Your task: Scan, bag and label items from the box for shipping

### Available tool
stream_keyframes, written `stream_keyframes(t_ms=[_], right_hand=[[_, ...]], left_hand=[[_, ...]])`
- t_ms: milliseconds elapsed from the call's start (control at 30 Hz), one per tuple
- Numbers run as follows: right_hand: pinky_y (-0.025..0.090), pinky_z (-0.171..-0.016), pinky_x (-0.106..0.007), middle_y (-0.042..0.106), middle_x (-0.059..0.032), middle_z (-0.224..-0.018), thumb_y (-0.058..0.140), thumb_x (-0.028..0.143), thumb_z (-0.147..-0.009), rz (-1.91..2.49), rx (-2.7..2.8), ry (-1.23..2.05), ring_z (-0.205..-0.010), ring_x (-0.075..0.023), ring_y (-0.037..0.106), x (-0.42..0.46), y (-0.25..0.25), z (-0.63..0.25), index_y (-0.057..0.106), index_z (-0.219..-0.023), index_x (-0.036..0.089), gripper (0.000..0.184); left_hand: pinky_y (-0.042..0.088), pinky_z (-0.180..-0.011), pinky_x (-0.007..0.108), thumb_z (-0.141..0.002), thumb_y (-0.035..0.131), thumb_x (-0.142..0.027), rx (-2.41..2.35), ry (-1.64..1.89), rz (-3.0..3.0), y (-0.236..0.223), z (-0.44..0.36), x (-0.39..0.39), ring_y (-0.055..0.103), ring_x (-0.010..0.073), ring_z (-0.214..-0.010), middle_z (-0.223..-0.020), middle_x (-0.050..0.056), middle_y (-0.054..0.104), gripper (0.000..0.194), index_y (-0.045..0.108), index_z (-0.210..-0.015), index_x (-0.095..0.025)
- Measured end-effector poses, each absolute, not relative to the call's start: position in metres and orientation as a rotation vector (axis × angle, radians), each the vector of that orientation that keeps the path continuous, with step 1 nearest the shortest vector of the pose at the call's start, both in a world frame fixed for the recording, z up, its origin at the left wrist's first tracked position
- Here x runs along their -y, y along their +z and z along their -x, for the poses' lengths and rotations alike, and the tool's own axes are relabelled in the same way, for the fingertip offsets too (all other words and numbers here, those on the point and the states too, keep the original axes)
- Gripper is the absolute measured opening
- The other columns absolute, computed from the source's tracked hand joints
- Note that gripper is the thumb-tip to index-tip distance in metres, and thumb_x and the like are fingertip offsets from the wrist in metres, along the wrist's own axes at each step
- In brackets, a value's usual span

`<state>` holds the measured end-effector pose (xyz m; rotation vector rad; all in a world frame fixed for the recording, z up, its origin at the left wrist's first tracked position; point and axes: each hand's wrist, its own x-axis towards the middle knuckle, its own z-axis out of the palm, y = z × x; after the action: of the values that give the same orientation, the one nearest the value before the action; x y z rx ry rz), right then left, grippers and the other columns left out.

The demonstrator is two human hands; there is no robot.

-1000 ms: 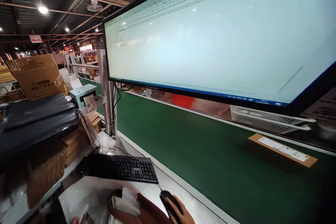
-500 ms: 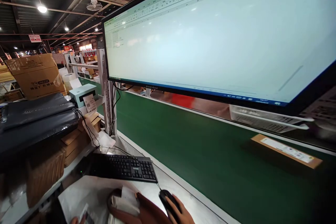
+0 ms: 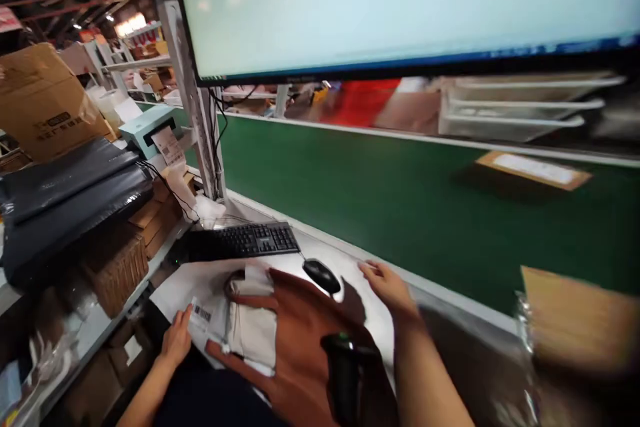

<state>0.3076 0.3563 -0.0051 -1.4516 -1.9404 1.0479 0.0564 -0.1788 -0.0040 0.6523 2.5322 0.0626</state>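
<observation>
My left hand [image 3: 177,340] pinches the edge of a clear plastic bag [image 3: 201,321] with a barcode label. The bag lies against a brown handbag [image 3: 300,340] with strap handles and pale cloth or paper [image 3: 253,333] between them. Under the handbag spreads a whitish plastic sheet [image 3: 185,283]. My right hand [image 3: 387,287] is above the white tabletop, to the right of a black mouse [image 3: 321,275] and apart from it, with its fingers loosely extended and nothing visible in them. A black handheld scanner [image 3: 345,373] stands in front of the handbag.
A black keyboard [image 3: 255,238] lies behind the handbag. Beyond it runs a green conveyor belt [image 3: 320,180] carrying a flat labelled parcel [image 3: 535,169]. A large monitor [image 3: 400,7] hangs above. At left are a label printer [image 3: 150,128], dark plastic packs [image 3: 75,193] and cardboard stacks [image 3: 117,267].
My right hand has let go of the mouse and moved right. The view has tilted down, bringing my left hand, the handbag and the scanner into fuller view.
</observation>
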Motion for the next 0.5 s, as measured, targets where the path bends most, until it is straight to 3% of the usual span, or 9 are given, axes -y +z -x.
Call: stream_keyframes(t_ms=[67,167,267,367,433,500], right_hand=[[0.057,-0.094,-0.047,0.079,-0.0272,-0.114,0.061,0.058,-0.094,1.615,1.920,1.112,-0.097,-0.0286,0.078,-0.321,-0.003,-0.329,0.070,-0.130,0.003,0.066],[0.056,-0.107,-0.046,0.074,-0.0222,-0.136,0.075,0.056,-0.085,1.640,2.014,1.092,-0.120,-0.0333,0.073,-0.231,0.005,-0.348,0.065,-0.142,0.014,0.072],[0.044,-0.125,-0.051,0.058,-0.0257,-0.158,0.075,0.045,-0.083,1.620,2.141,0.875,-0.152,-0.0403,0.051,-0.143,0.018,-0.334,0.057,-0.149,0.011,0.077],[0.036,-0.131,-0.056,0.032,-0.0309,-0.174,0.068,0.041,-0.088,1.769,1.994,0.635,-0.166,-0.0427,0.028,-0.093,0.026,-0.314,0.033,-0.165,0.004,0.092],[0.040,-0.126,-0.057,0.035,-0.0348,-0.170,0.066,0.041,-0.092,1.931,1.882,0.581,-0.160,-0.0450,0.037,-0.077,0.031,-0.310,0.022,-0.167,0.002,0.095],[0.047,-0.117,-0.054,0.051,-0.0352,-0.154,0.067,0.035,-0.091,2.080,1.861,0.655,-0.145,-0.0453,0.055,-0.071,0.037,-0.313,0.030,-0.164,0.002,0.088]], left_hand=[[0.057,-0.099,0.032,-0.099,0.046,-0.008,-2.505,-0.073,-0.821,-0.005,-0.043,0.179,0.074,0.0283,-0.115,-0.156,0.013,0.060,0.080,0.033,-0.176,-0.025],[0.058,-0.094,0.034,-0.102,0.042,-0.011,-2.465,-0.201,-0.963,-0.007,-0.029,0.179,0.075,0.0266,-0.108,-0.152,0.015,0.061,0.077,0.030,-0.176,-0.024],[0.058,-0.091,0.035,-0.103,0.041,-0.011,-2.412,-0.227,-1.058,-0.011,-0.019,0.181,0.074,0.0252,-0.107,-0.153,0.015,0.059,0.074,0.033,-0.175,-0.023],[0.057,-0.090,0.033,-0.103,0.042,-0.011,-2.356,-0.203,-1.152,-0.015,-0.011,0.182,0.074,0.0249,-0.108,-0.155,0.014,0.057,0.072,0.037,-0.174,-0.022],[0.057,-0.088,0.033,-0.102,0.044,-0.010,-2.336,-0.184,-1.217,-0.017,-0.007,0.181,0.074,0.0259,-0.109,-0.154,0.015,0.059,0.071,0.040,-0.172,-0.020],[0.058,-0.087,0.034,-0.102,0.045,-0.010,-2.335,-0.155,-1.282,-0.017,-0.003,0.180,0.074,0.0272,-0.107,-0.149,0.016,0.062,0.070,0.041,-0.172,-0.018]])
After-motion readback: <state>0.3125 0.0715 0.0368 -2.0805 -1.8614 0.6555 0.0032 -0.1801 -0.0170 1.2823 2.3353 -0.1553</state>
